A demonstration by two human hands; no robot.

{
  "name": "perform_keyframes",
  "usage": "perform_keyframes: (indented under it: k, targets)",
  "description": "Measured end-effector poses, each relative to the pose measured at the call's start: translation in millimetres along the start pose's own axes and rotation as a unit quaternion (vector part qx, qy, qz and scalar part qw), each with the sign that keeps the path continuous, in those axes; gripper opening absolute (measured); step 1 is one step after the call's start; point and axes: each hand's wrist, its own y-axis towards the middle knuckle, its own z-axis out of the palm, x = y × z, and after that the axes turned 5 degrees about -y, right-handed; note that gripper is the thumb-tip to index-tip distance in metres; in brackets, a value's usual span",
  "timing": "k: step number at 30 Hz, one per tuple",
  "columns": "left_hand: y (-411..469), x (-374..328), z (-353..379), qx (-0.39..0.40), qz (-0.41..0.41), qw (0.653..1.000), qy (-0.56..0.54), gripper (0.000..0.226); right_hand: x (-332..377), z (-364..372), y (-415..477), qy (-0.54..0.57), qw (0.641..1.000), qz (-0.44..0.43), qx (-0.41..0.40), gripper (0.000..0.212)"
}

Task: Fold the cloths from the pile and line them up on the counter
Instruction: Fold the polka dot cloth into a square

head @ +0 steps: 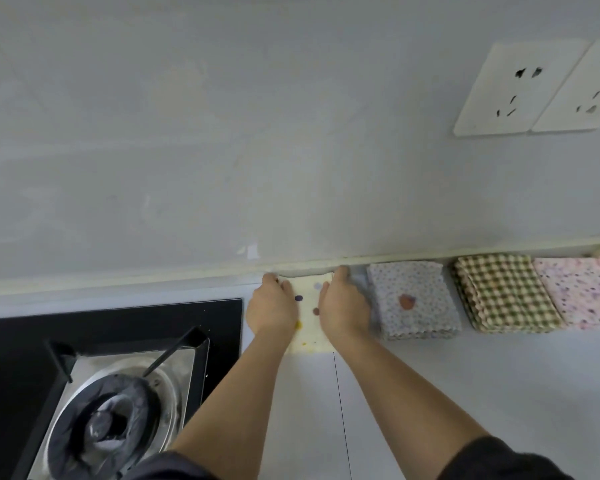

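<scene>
**Item in hand.** Cream cloth (309, 318) with coloured dots, folded, lying flat on the table (465, 393) against the wall (222, 133), at the left end of the row. Left hand (272, 306) lay over its left side and right hand (345, 306) over its right side. The fingers of both hands were curled onto the far corners and held the fabric.

**Row.** 3 folded cloths lay to the right. The blue-grey dotted cloth (413, 299) was just beside the right hand. The checked cloth (506, 292) and pink speckled cloth (579, 292) lay side by side, their edges touching or nearly so. The unfolded pile was out of view.

**Risks, as judged.**
- The right hand sat close to the blue-grey dotted cloth, so a sideways nudge could skew that cloth or lift its layers.
- Letting go unevenly could let the cream cloth spring open or sit crooked to the wall line.
- The gas hob (84, 341) lay near on the left, so a cloth drifting that way could end on the black glass or near the burner (111, 417).

**Surface.** White table, smooth, with 1 thin seam (340, 410) running toward the viewer. A pale sealant strip (153, 277) ran along the wall joint.

**Room.** Kitchen corner with a plain grey-white wall. 2 white sockets (513, 88) were mounted at upper right. Dark sleeves (492, 459) showed at the lower edge.
</scene>
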Motion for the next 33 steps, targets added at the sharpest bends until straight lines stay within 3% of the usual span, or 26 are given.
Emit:
perform_keyframes:
  k: [2,5,7,9,10,13,17,21,26,33]
  targets:
    - [-5,5,-4,-0.036,0.044,0.998,0.026,0.014,-2,-6,-7,0.008,0.999,-0.043,-0.025,0.039]
    - [-11,25,-3,-0.106,0.259,0.958,0.055,0.015,-15,-6,-21,-0.041,0.975,-0.169,-0.139,0.06]
    - [-18,40,-2,-0.058,0.352,0.929,0.103,0.033,-22,3,-32,-0.076,0.953,-0.243,-0.163,0.053]
    - [-24,50,-5,0.047,0.326,0.927,0.183,0.06,-26,12,-38,-0.115,0.949,-0.263,-0.128,0.04]
    - [-26,54,-7,0.085,0.299,0.924,0.223,0.066,-27,15,-39,-0.122,0.954,-0.259,-0.084,0.044]
    - [-30,47,-17,0.133,0.255,0.928,0.238,0.056,-27,7,-41,-0.126,0.959,-0.251,-0.048,0.041]
    - [-68,52,-50,0.101,0.266,0.952,0.11,0.05,-22,-14,-82,-0.027,0.969,-0.242,-0.034,0.047]
    - [-127,95,-97,0.09,0.294,0.95,-0.059,0.033,-16,-25,-160,0.097,0.969,-0.228,0.01,0.043]
    - [-198,174,-173,0.093,0.258,0.955,-0.115,0.024,16,-28,-261,0.158,0.952,-0.252,0.069,0.039]
    - [-272,308,-299,0.014,0.207,0.963,-0.17,0.02,109,-25,-402,0.153,0.931,-0.327,0.061,0.031]
